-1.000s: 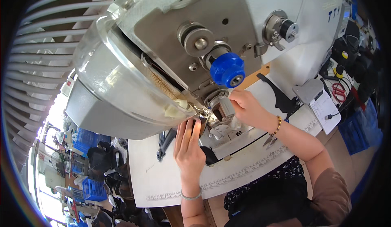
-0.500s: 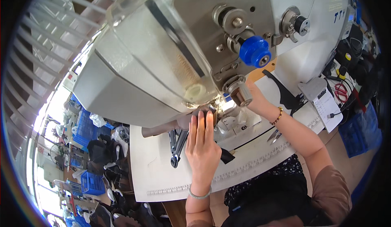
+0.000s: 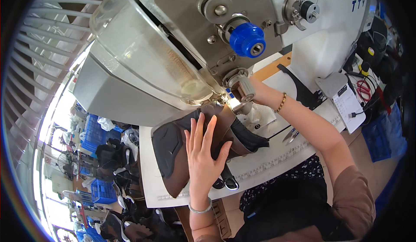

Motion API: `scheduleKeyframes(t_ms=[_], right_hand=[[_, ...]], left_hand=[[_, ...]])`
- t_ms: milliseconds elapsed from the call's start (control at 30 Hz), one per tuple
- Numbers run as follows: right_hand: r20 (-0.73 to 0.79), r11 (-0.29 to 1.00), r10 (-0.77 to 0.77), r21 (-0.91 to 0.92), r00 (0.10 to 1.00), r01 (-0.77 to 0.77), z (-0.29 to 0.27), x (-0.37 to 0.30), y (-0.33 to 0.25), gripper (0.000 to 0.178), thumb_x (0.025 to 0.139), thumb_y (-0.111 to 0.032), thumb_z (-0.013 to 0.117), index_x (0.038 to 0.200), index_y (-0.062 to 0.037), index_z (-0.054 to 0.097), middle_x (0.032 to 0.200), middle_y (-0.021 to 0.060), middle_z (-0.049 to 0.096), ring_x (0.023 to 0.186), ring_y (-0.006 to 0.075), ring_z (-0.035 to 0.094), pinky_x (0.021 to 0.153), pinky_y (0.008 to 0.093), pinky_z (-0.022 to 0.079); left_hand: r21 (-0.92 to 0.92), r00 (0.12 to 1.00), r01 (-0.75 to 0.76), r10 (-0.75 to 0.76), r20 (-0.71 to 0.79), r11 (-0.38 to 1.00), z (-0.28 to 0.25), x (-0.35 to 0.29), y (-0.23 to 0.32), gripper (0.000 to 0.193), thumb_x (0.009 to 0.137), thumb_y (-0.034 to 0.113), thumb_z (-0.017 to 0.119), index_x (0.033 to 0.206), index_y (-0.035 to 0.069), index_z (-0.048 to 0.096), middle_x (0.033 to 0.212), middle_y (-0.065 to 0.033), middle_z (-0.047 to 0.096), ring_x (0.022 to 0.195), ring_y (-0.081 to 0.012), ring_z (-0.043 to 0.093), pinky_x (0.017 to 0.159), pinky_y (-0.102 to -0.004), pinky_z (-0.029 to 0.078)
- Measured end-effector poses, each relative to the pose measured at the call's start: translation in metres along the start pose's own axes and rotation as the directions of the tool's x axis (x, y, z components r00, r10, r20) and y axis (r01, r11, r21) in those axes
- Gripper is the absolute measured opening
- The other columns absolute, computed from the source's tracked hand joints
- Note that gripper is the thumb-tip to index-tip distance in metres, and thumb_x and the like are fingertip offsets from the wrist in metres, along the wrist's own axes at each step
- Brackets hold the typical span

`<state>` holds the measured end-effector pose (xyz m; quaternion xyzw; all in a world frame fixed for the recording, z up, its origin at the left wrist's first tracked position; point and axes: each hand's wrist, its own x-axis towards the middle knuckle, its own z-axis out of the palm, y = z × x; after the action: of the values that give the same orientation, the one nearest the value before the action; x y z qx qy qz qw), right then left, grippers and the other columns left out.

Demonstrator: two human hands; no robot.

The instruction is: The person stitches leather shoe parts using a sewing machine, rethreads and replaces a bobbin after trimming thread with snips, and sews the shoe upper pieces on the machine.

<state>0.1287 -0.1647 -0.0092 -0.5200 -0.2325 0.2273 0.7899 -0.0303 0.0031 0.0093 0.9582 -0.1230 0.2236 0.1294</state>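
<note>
A brown and black leather-like piece (image 3: 173,172) with padded black parts lies on the white table under the head of a sewing machine (image 3: 151,68). My left hand (image 3: 203,164) rests on it, open, fingers stretched out and thumb apart. A black strap with a metal ring (image 3: 230,183) sticks out from beneath the piece, beside my left thumb. My right hand (image 3: 261,92) reaches in behind the machine's silver cylindrical part (image 3: 246,90), near the lit needle area. Its fingers are hidden there, so their hold does not show.
On the table (image 3: 268,168) runs a printed ruler strip, with small snips (image 3: 291,135) to the right. A black cut piece (image 3: 299,86) lies behind my right forearm. Farther right are a paper sheet (image 3: 348,105) and red-handled scissors (image 3: 363,90). Blue crates (image 3: 104,191) stand at left.
The leather-like piece has turned and spread toward me, showing more of its black and brown surface. My left hand has shifted slightly left and its thumb has opened out. The view has moved slightly.
</note>
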Motion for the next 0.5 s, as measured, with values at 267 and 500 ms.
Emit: scheduleKeyframes(t_ms=[267,500], right_hand=[[-0.304,0.775,-0.583,-0.487,0.754,0.403,0.051,-0.086,0.031,0.019,0.089,-0.018,0.053,0.091,0.0012,0.054,0.071,0.0032,0.055,0.064,0.0096,0.051,0.059,0.0247,0.043],[-0.146,0.988,-0.131,-0.104,0.980,0.117,0.063,-0.089,0.048,0.021,0.091,-0.019,0.050,0.093,0.0005,0.056,0.075,-0.0010,0.052,0.068,0.0024,0.045,0.060,0.0182,0.039]], left_hand=[[-0.042,0.996,-0.018,0.015,-0.083,0.999,0.006,-0.008,-0.007,0.061,0.076,0.023,0.066,0.131,0.010,0.043,0.137,-0.0162,0.036,0.130,-0.0365,0.029,0.106,-0.0508,0.018],[-0.071,0.994,-0.052,0.045,-0.098,0.996,0.011,-0.006,-0.013,0.053,0.078,0.015,0.058,0.129,0.012,0.046,0.138,-0.0166,0.036,0.130,-0.0370,0.029,0.106,-0.0533,0.014]])
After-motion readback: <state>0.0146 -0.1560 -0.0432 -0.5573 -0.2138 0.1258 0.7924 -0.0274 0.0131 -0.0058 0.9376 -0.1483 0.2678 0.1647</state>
